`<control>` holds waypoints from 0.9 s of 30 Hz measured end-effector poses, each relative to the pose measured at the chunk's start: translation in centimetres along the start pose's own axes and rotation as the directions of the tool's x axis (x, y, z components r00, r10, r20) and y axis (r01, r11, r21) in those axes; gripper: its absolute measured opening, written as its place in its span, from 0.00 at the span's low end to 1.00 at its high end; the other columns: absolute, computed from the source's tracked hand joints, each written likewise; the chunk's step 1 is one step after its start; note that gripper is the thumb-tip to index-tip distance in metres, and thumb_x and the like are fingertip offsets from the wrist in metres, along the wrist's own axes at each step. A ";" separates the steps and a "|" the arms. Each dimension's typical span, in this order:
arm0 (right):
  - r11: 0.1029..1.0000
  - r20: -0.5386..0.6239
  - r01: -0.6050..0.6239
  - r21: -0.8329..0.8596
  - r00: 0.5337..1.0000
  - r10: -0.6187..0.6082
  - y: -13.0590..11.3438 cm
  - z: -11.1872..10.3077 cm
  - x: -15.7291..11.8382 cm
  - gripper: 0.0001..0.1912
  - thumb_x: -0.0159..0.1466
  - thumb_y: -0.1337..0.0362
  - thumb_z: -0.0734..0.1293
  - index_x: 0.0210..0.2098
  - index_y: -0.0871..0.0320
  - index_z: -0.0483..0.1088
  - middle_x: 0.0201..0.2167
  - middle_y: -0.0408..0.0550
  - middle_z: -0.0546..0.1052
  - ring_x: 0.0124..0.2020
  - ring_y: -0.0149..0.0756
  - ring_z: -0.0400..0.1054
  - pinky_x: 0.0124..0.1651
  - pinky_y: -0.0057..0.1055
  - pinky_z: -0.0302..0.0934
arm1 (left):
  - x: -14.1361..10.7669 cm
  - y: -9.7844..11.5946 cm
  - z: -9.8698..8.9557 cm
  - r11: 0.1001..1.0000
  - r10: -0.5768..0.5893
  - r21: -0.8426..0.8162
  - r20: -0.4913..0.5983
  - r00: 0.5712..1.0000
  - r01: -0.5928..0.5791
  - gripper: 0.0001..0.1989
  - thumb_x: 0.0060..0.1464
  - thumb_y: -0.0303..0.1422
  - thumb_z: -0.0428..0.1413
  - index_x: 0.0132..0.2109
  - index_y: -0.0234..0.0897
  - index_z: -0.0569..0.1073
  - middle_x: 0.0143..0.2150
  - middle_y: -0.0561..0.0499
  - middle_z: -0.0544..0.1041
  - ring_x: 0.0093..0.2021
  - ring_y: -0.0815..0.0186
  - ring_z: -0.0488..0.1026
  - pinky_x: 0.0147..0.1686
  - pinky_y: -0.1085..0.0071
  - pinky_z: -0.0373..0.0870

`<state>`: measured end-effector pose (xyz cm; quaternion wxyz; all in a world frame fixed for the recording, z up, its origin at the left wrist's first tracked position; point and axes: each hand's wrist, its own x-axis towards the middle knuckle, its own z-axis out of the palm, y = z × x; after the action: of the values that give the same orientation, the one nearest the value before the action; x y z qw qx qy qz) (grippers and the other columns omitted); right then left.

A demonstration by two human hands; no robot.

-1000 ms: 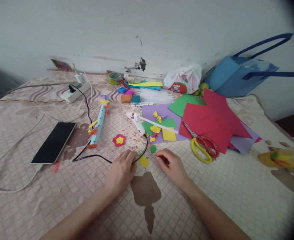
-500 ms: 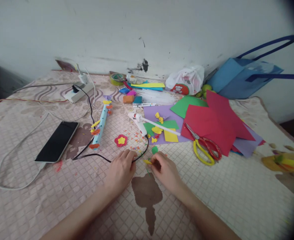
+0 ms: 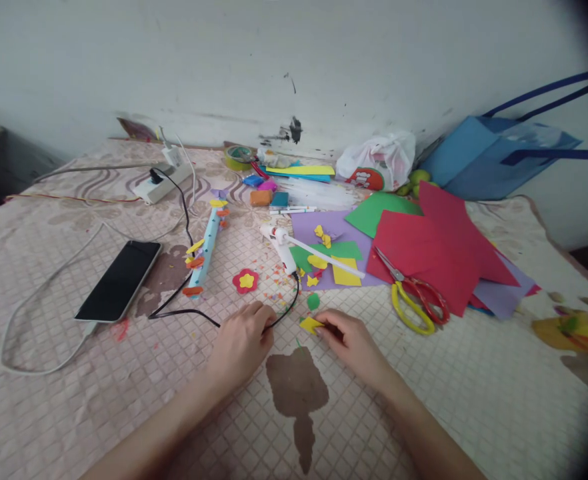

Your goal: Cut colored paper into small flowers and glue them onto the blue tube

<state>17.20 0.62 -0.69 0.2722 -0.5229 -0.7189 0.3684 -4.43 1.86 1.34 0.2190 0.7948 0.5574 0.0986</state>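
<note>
R hand [image 3: 351, 340] fingers clamp yellow pc [image 3: 311, 325] nearside glue gun [image 3: 287, 257] | L hand [image 3: 241, 339] fingers: can't tell, poss. on cord [image 3: 298, 288] | handling pc; wants light pinch

Legible Markings: None

From my position I can read no text, brand or number. The white plastic bag [image 3: 393, 155] near the wall [image 3: 199, 60] carries a red patch [image 3: 367, 179] with white marks [image 3: 360, 178]. These marks are too small and blurred for me to identify as characters.
</note>
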 end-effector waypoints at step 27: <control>1.000 -0.022 0.017 0.002 1.000 -0.017 -0.2 0.0 -0.1 0.09 0.62 0.69 0.59 0.37 0.55 0.71 0.34 0.45 0.76 0.36 0.35 0.69 0.40 0.31 0.62 | -0.1 -0.2 0.1 0.990 0.050 -0.121 -0.131 0.990 -0.066 0.09 0.59 0.30 0.45 0.36 0.37 0.69 0.33 0.51 0.71 0.31 0.69 0.69 0.29 0.75 0.62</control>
<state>17.10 0.53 -0.56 0.2837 -0.5205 -0.7199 0.3610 -4.60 1.78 1.12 0.2292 0.7875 0.5395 0.1904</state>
